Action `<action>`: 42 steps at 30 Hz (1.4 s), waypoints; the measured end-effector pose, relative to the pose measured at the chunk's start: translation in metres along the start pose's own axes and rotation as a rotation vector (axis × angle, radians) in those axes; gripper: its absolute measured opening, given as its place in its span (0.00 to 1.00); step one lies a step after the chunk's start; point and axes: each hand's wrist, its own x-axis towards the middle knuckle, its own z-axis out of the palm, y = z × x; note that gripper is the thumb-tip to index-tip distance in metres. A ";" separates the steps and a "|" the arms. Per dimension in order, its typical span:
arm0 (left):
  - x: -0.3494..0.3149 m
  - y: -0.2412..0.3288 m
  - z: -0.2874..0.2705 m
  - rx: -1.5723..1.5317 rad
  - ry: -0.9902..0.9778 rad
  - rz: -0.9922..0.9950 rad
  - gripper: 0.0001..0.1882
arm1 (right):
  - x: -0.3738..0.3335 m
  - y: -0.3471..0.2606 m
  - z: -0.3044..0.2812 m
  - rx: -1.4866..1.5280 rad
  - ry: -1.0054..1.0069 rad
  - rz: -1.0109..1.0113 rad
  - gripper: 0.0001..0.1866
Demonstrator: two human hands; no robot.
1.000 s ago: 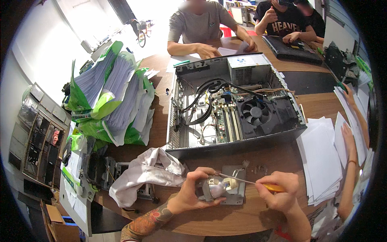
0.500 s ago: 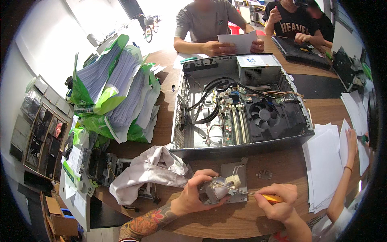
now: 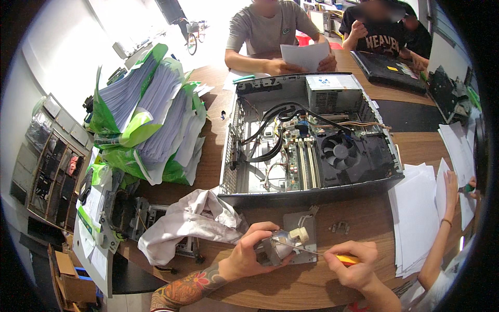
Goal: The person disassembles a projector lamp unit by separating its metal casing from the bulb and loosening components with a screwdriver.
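My left hand (image 3: 244,256) is closed around a lamp (image 3: 282,248) with a shiny rounded reflector and a cream ceramic base, which looks like a projector lamp. My right hand (image 3: 355,266) grips a screwdriver (image 3: 347,259) by its yellow-orange handle. The thin shaft crosses the front of the lamp, and its tip lies at the reflector's near-left part; exact contact is too small to tell. Under and behind the lamp lies a flat grey metal plate (image 3: 292,218) with a white wire. Small metal pieces (image 3: 340,228) rest to the right of the plate.
An opened computer case (image 3: 312,193) stands just beyond my hands. To the left are a crumpled light cloth (image 3: 182,223) and tall paper bundles (image 3: 140,109) in green wrapping. White sheets (image 3: 416,218) and another person's arm (image 3: 439,249) are at right. People sit across, near a black laptop (image 3: 387,70).
My right hand and the screwdriver have shifted slightly left, and the lamp has turned a little in my left hand. Across the table, the person at far right has moved a hand off the laptop.
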 end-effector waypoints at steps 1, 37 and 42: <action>0.000 0.000 -0.001 -0.001 0.001 0.000 0.45 | 0.000 0.000 0.000 -0.001 0.000 0.000 0.03; 0.005 0.004 -0.008 -0.055 -0.088 -0.021 0.43 | 0.002 0.001 -0.005 0.007 -0.086 0.011 0.04; 0.005 0.001 -0.007 -0.128 -0.073 -0.027 0.42 | 0.001 0.005 -0.004 0.012 -0.079 0.008 0.03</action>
